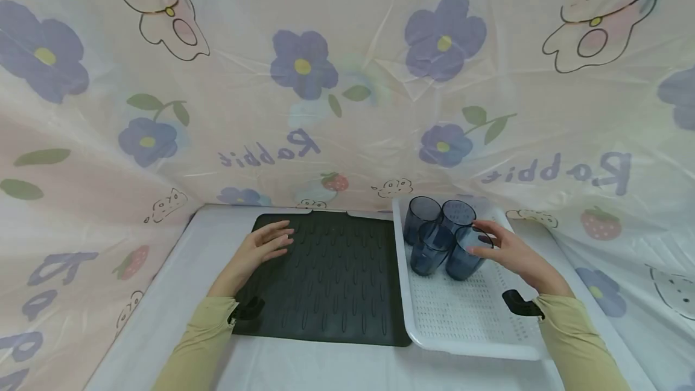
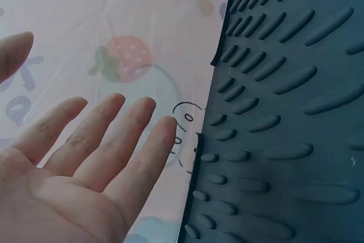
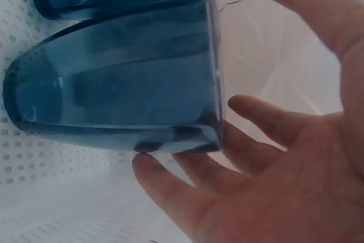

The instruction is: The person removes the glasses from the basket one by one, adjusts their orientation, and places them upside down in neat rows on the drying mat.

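Several blue tinted drinking glasses stand close together in a white perforated plastic basket (image 1: 461, 318). Around the upper part of the front right glass (image 1: 463, 261) my right hand (image 1: 513, 255) is spread, thumb apart from the fingers. Seen from the right wrist, those fingertips (image 3: 145, 166) come right at the side and rim of the glass, and the thumb stays off it. Over the left part of a dark ribbed mat (image 1: 331, 276), my left hand (image 1: 260, 249) hovers with loosely extended fingers and holds nothing.
The mat and basket lie side by side on a white-covered table (image 1: 304, 367). A printed plastic sheet (image 1: 364, 119) with flowers and rabbits rises behind and at both sides. Black straps (image 1: 522, 303) circle both wrists.
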A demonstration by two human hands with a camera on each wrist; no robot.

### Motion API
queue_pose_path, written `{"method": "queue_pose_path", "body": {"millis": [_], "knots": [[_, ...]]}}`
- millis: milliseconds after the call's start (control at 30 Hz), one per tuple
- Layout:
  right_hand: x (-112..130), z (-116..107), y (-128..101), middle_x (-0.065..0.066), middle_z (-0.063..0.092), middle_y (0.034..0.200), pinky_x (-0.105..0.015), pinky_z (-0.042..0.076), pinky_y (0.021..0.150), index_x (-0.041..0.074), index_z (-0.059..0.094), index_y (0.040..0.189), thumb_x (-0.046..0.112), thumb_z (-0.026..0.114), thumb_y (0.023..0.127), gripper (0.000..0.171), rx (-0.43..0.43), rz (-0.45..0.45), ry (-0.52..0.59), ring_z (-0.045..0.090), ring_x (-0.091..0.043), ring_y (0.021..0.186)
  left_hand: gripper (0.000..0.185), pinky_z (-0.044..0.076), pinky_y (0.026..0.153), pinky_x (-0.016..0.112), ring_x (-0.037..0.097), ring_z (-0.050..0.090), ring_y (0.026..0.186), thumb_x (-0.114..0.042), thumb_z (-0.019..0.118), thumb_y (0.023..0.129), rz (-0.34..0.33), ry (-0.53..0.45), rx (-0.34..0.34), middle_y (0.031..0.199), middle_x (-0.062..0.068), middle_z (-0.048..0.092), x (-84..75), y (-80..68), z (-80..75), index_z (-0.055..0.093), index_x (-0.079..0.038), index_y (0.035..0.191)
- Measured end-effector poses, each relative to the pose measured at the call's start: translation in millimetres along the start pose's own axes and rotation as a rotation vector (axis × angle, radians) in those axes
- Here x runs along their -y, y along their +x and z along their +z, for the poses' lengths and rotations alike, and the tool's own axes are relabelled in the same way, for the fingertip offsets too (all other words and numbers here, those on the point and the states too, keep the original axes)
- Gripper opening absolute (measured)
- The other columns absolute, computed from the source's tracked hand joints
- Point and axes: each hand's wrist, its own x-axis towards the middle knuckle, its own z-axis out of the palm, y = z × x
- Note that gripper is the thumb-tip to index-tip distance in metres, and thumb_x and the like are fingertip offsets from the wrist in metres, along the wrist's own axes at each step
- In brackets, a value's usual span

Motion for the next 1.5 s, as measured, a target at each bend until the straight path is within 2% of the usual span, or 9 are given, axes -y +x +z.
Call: {"method": "queue_pose_path", "body": {"millis": [167,467,667,867,1200,1500], "knots": [[-2.9,0.2,2.2,-0.028,0.016,0.152,-0.065,0.034,0.098,-0.002,0.013,0.15,0.032,0.073,0.086,0.095,0.016,0.0,-0.027,0.022,-0.052,0.133,0.053,0.044,0.099,0.045,0.038,0.047,0.125,-0.024,0.06,0.096,0.003,-0.018,0.01,0.139,0.024,0.045,0.1,3.1,4.2,0.041,-0.008,0.143],[4.4,3.7,5.8,-0.032,0.017,0.148,-0.064,0.036,0.096,-0.003,0.004,0.15,0.033,0.077,0.082,0.106,0.003,0.01,-0.071,0.022,-0.052,0.131,0.052,0.043,0.099,0.047,0.032,0.051,0.123,-0.022,0.06,0.096,0.006,-0.014,0.02,0.139,0.024,0.045,-1.0,7.2,9.4,0.042,-0.007,0.143],[6.5,7.1,6.2,-0.035,0.026,0.142,-0.061,0.041,0.094,-0.012,0.016,0.144,0.034,0.077,0.082,0.099,-0.03,-0.002,-0.183,0.031,-0.052,0.127,0.053,0.044,0.099,0.046,0.028,0.053,0.121,-0.024,0.061,0.096,0.009,-0.016,0.017,0.138,0.022,0.047,0.4,8.9,12.2,0.043,-0.008,0.143],[8.7,9.8,6.0,-0.035,0.037,0.135,-0.059,0.045,0.089,-0.012,0.029,0.14,0.038,0.079,0.078,0.094,-0.072,-0.015,-0.286,0.041,-0.05,0.12,0.052,0.044,0.099,0.045,0.027,0.053,0.121,-0.023,0.061,0.096,0.006,-0.024,0.014,0.139,0.022,0.046,0.7,8.2,13.0,0.043,-0.009,0.143],[8.5,7.3,1.3,-0.032,0.043,0.134,-0.057,0.047,0.088,-0.01,0.036,0.138,0.033,0.082,0.076,0.089,-0.058,-0.027,-0.28,0.043,-0.05,0.119,0.051,0.044,0.099,0.044,0.036,0.049,0.124,-0.02,0.059,0.097,0.018,-0.023,0.037,0.138,0.024,0.046,0.7,8.2,16.8,0.041,-0.006,0.143],[4.0,9.3,-7.7,-0.03,0.046,0.132,-0.053,0.051,0.085,-0.008,0.038,0.139,0.03,0.083,0.075,0.087,-0.056,-0.067,-0.22,0.047,-0.049,0.117,0.051,0.046,0.098,0.04,0.03,0.052,0.122,-0.023,0.061,0.096,-0.007,-0.017,0.031,0.138,0.023,0.046,1.5,7.5,19.0,0.043,-0.008,0.142]]}}
